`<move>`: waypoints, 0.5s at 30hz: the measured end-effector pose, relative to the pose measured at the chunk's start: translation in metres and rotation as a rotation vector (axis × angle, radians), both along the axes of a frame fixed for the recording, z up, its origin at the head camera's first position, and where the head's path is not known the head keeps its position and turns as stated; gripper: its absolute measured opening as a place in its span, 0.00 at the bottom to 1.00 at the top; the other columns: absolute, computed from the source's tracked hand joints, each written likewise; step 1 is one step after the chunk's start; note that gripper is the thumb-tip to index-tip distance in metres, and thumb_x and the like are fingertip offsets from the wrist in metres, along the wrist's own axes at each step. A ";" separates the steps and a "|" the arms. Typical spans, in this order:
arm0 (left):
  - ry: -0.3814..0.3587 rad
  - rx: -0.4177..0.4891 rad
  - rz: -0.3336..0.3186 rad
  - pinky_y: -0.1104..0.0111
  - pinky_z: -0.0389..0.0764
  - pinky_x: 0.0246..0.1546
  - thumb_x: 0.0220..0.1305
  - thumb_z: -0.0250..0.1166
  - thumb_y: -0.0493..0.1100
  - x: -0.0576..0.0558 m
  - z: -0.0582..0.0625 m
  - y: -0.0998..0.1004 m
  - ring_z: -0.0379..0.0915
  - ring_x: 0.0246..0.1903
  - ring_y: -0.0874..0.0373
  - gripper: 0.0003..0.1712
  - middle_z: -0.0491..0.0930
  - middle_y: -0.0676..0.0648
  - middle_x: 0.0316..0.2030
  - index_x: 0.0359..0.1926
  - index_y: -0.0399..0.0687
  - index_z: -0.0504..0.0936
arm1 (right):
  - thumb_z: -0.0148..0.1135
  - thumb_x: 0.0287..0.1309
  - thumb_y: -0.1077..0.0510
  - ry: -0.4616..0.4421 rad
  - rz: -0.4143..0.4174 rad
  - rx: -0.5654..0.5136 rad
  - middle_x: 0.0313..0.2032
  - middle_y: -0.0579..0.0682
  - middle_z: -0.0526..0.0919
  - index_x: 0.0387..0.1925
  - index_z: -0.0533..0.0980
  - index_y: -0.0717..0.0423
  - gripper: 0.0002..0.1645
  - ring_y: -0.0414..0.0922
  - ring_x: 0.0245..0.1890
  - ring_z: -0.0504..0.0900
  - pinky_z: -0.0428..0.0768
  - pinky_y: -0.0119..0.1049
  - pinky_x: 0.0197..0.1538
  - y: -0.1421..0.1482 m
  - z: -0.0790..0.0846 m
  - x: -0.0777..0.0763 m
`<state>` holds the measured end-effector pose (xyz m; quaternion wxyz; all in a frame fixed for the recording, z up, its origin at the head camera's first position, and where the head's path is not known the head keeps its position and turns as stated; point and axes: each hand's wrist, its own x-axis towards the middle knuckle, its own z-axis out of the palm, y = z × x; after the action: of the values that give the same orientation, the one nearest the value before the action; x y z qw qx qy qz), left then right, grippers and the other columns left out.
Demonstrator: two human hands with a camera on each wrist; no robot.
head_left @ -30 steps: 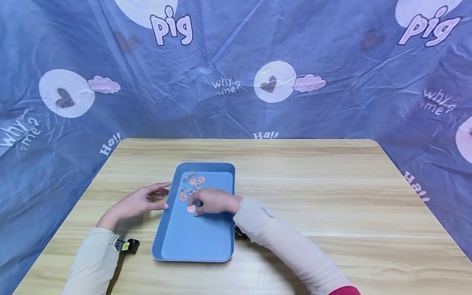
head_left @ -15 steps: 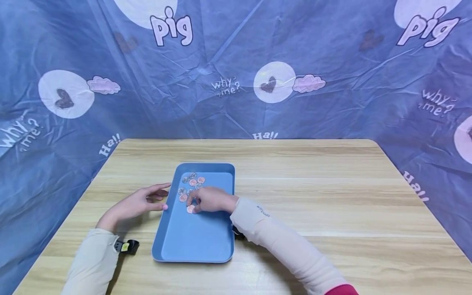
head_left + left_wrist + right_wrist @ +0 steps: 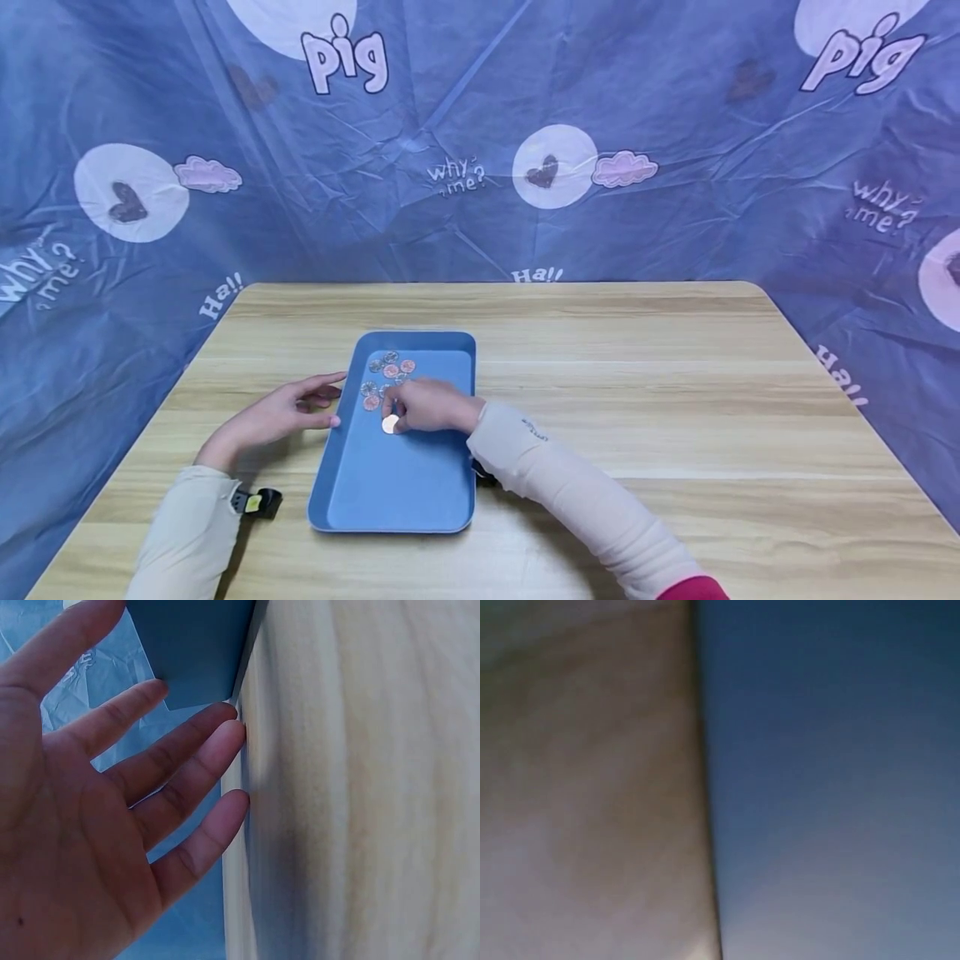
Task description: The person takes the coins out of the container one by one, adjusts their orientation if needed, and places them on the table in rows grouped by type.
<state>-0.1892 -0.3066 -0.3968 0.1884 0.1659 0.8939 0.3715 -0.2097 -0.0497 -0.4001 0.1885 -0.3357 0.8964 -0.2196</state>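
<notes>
in the head view, the right hand (image 3: 429, 406) pinches a shiny coin (image 3: 390, 424) with its fingers, a bit low and left of the frame's middle. the coin is inside the blue tray (image 3: 405, 492), but i cannot tell if it touches the bottom. more coins (image 3: 391, 372), silver and pink, lie higher up. the left hand (image 3: 273, 414) has its fingers spread wide at the tray's left side. the tray sits on the desk (image 3: 637, 375).

Nine visible coins (image 3: 390, 424), one tray (image 3: 405, 487), two hands (image 3: 273, 412), one table (image 3: 637, 392).
</notes>
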 end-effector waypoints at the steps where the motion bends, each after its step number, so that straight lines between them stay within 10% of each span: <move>1: 0.001 0.000 0.001 0.46 0.72 0.59 0.63 0.66 0.50 0.000 0.000 0.000 0.71 0.58 0.39 0.42 0.72 0.33 0.61 0.73 0.44 0.59 | 0.69 0.56 0.55 0.003 0.002 0.000 0.29 0.39 0.78 0.37 0.80 0.44 0.07 0.34 0.29 0.74 0.71 0.26 0.31 0.000 0.000 0.000; 15: 0.008 -0.009 0.002 0.45 0.71 0.60 0.62 0.66 0.50 0.000 -0.001 0.000 0.71 0.58 0.39 0.42 0.73 0.33 0.61 0.73 0.43 0.59 | 0.64 0.61 0.55 -0.011 0.038 -0.093 0.26 0.39 0.80 0.37 0.79 0.44 0.02 0.33 0.25 0.76 0.72 0.25 0.29 0.006 0.000 -0.001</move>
<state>-0.1890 -0.3064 -0.3978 0.1852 0.1659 0.8964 0.3670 -0.2108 -0.0441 -0.4004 0.1817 -0.3600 0.8776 -0.2593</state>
